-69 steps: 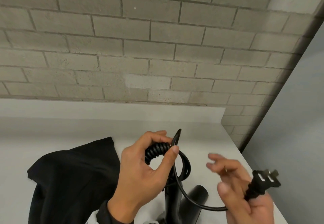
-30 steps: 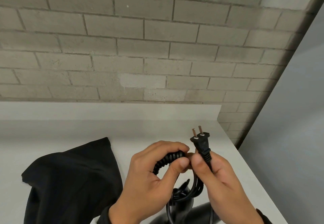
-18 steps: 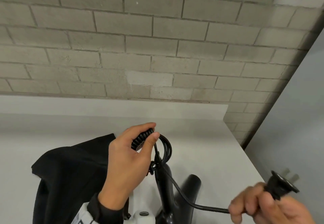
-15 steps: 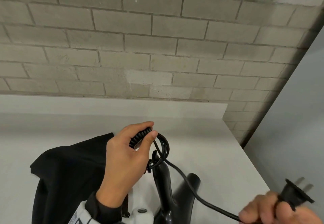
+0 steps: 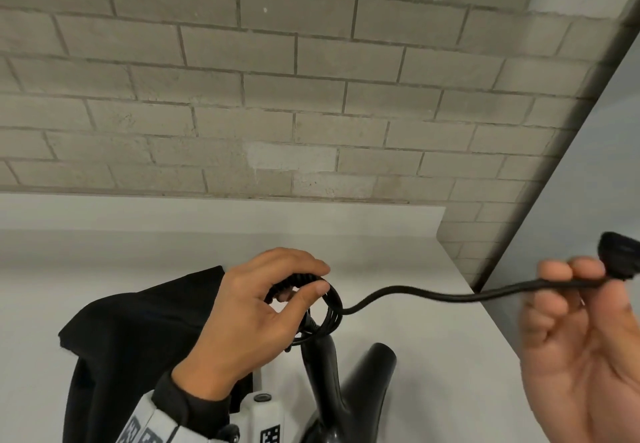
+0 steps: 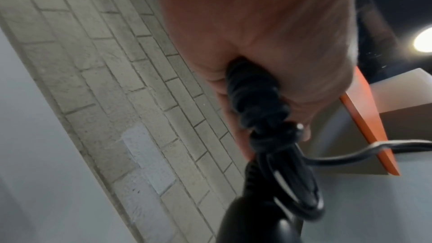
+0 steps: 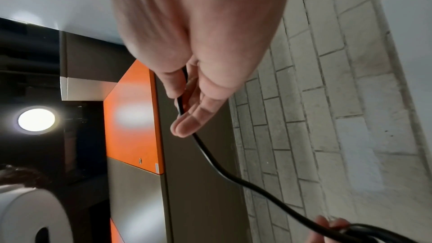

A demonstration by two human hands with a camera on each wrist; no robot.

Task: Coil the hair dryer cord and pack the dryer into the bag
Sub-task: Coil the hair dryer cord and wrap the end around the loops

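Observation:
The black hair dryer (image 5: pixel 349 394) hangs low at the centre of the head view, handle up. My left hand (image 5: pixel 263 311) pinches the ribbed strain relief and several small loops of the black cord (image 5: pixel 332 307) above the handle; these also show in the left wrist view as cord loops (image 6: pixel 292 188). From the loops the free cord (image 5: pixel 433 295) runs right to my right hand (image 5: pixel 585 325), which is raised and pinches it just behind the plug (image 5: pixel 620 255). The right wrist view shows the cord (image 7: pixel 210 156) passing between my right fingers (image 7: pixel 187 127). The black cloth bag (image 5: pixel 138 345) lies on the white table at the left.
A white table (image 5: pixel 433 356) runs to a grey brick wall (image 5: pixel 277 96) behind. The table's right edge drops off beside a grey panel (image 5: pixel 588 183). An orange and grey cabinet (image 7: pixel 133 117) shows in the wrist views. A white wrist mount (image 5: pixel 263 422) sits under my left arm.
My right hand has swung up and to the right with the plug end, lifting the free cord from low to nearly level. My left hand holds the loops in about the same place.

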